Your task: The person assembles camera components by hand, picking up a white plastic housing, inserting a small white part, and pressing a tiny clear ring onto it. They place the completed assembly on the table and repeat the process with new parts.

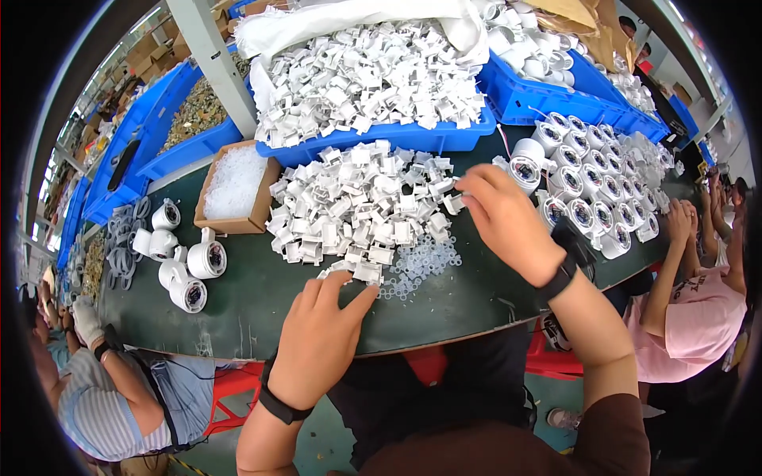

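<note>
A heap of small white plastic brackets (341,206) lies on the green worktable, with a patch of small translucent rings (421,266) at its near right edge. My left hand (321,337) reaches over the table's front part, fingers apart, its fingertips at the heap's near edge by a few white brackets. Further right and higher, my right hand (512,226) has its fingers bent and apart beside the heap's right edge. The fingertips are close to a white bracket (454,204); whether they touch it is hard to tell. Both wrists wear dark bands.
Behind the heap stands a blue bin (389,143) full of white brackets. A cardboard box (244,224) of clear small parts is at left, near several white camera-like units (208,259). Rows of similar round units (583,170) stand at right. People sit on both sides.
</note>
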The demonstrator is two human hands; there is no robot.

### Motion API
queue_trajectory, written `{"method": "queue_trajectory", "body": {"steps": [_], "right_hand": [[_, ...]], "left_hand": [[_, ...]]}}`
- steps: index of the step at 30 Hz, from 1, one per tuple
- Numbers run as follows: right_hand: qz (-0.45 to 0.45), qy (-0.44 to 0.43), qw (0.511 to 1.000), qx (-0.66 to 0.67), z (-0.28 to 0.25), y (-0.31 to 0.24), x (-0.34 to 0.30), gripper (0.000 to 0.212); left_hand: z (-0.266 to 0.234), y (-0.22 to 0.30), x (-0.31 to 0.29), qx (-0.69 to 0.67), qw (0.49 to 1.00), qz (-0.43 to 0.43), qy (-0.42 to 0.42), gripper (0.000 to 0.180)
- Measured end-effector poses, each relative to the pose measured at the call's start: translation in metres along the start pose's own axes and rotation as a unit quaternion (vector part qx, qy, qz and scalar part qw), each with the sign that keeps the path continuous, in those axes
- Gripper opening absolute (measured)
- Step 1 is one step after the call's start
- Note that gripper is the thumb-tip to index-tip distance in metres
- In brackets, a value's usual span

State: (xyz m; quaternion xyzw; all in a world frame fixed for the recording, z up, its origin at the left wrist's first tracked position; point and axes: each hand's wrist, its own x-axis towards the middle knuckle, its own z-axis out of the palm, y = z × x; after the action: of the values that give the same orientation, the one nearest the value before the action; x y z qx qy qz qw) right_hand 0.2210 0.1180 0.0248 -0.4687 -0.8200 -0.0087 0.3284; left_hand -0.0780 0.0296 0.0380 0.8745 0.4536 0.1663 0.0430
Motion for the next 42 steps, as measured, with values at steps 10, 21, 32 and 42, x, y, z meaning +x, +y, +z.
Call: {"method": "queue_trajectory", "body": {"steps": [10,21,32,42], "right_hand": [[0.030,-0.073,0.985,0.154,0.011,-0.012,-0.014,0.022],[-0.002,-0.023,0.990,0.137,0.035,0.015,0.000,0.009],[0.103,-0.094,0.976,0.168,0.018,-0.005,-0.013,0.008],[0.129,-0.097,0.983,0.088,0.015,-0.005,-0.003,0.011]], "left_hand": [[0.022,-0.022,0.025,0.001,0.999,0.047,0.001,0.043],[0.023,-0.042,0.026,0.012,0.999,0.005,0.031,0.037],[0.011,-0.022,0.019,-0.047,0.998,-0.004,0.036,0.034],[0.034,-0.015,0.030,-0.128,0.991,0.034,0.000,0.034]]}}
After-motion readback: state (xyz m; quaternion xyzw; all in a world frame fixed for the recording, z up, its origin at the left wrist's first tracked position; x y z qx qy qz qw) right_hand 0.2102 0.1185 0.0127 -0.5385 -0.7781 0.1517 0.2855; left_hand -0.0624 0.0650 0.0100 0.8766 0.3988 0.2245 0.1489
